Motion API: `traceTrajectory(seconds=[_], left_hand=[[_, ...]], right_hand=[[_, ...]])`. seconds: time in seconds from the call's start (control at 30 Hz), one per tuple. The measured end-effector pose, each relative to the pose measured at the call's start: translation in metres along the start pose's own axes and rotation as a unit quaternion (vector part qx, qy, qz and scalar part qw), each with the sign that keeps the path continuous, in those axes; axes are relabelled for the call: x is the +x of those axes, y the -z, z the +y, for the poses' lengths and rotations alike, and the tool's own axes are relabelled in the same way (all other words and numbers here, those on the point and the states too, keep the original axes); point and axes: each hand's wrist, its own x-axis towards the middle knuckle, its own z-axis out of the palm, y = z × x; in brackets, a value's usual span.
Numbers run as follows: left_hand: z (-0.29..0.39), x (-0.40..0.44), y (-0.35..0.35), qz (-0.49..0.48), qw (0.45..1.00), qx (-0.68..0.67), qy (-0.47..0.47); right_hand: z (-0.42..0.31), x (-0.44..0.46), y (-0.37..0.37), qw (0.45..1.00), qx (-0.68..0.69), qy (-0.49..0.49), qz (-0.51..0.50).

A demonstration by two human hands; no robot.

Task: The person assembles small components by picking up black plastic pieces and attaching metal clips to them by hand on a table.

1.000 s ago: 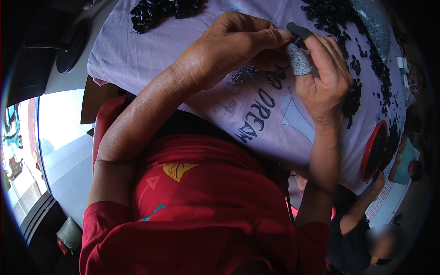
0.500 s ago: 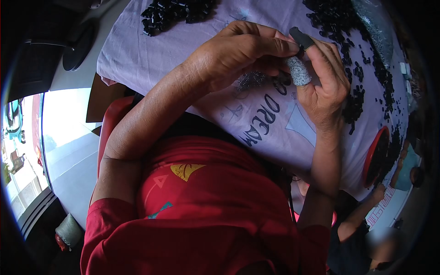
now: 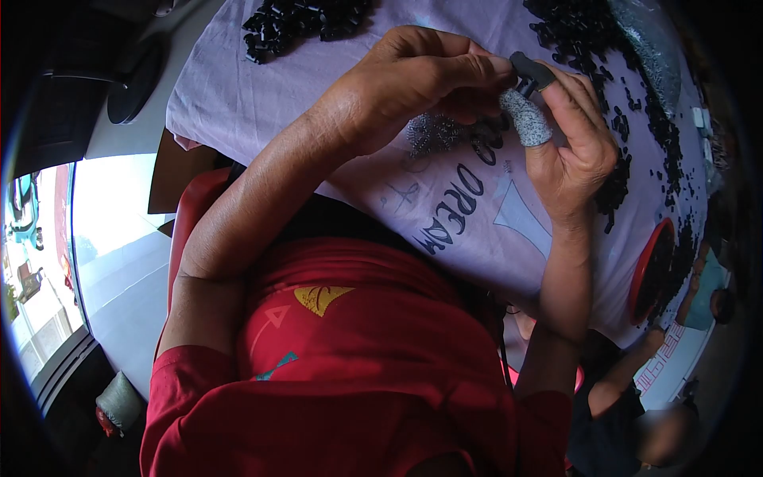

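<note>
Over the cloth-covered table (image 3: 246, 87), my two hands meet at their fingertips. My right hand (image 3: 576, 143) wears a dark cover (image 3: 532, 71) on the index finger and a speckled grey cover (image 3: 527, 119) on the thumb. Between these two fingertips it pinches a small black part (image 3: 525, 87). My left hand (image 3: 433, 71) has thumb and fingers pressed together right beside that part; what they hold, if anything, is hidden. Below my left hand, a cluster of tiny metallic pieces (image 3: 431, 133) lies on the cloth.
Black parts (image 3: 306, 22) are heaped at the table's far left, and more black parts (image 3: 572, 32) spread along the right. A clear bag (image 3: 648, 56) lies at the far right. Near the right edge is a red-rimmed container (image 3: 652, 270). Another person's arm (image 3: 628, 370) shows at lower right.
My hands first came slightly nearer, then my left hand rose a little. My right hand's covered fingers have shifted right, and the black part shows more plainly between them.
</note>
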Motion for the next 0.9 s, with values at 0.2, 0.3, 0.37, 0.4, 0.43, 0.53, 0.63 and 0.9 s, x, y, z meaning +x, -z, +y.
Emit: traceTrajectory(seconds=[0.2, 0.3, 0.37, 0.4, 0.43, 0.53, 0.63, 0.9], left_hand=[[-0.005, 0.0, -0.004, -0.023, 0.999, -0.014, -0.023], [-0.004, -0.001, -0.005, -0.006, 1.0, -0.001, -0.029], [0.0, -0.002, -0.002, 0.011, 0.998, 0.042, -0.052], [0.002, -0.002, -0.001, 0.028, 0.993, 0.085, -0.079], [0.004, -0.003, 0.001, 0.045, 0.985, 0.129, -0.105], [0.013, 0.002, 0.032, 0.117, 0.906, 0.354, -0.199], [0.045, -0.006, 0.031, 0.261, 0.818, 0.469, -0.209], [0.039, -0.01, 0.074, 0.37, 0.618, 0.66, -0.215]], right_hand=[[-0.004, 0.002, -0.001, 0.999, -0.023, 0.028, -0.005], [-0.006, 0.003, -0.004, 0.999, -0.022, 0.02, -0.013], [-0.008, 0.004, -0.006, 1.0, -0.011, 0.015, -0.02], [-0.01, 0.003, -0.006, 0.999, -0.019, -0.004, -0.026], [-0.011, 0.003, -0.005, 0.999, -0.033, -0.011, -0.039], [-0.004, -0.004, -0.004, 0.993, -0.066, -0.038, -0.086], [-0.005, -0.002, -0.007, 0.985, -0.071, -0.078, -0.133], [-0.005, -0.003, -0.008, 0.98, -0.073, -0.073, -0.169]])
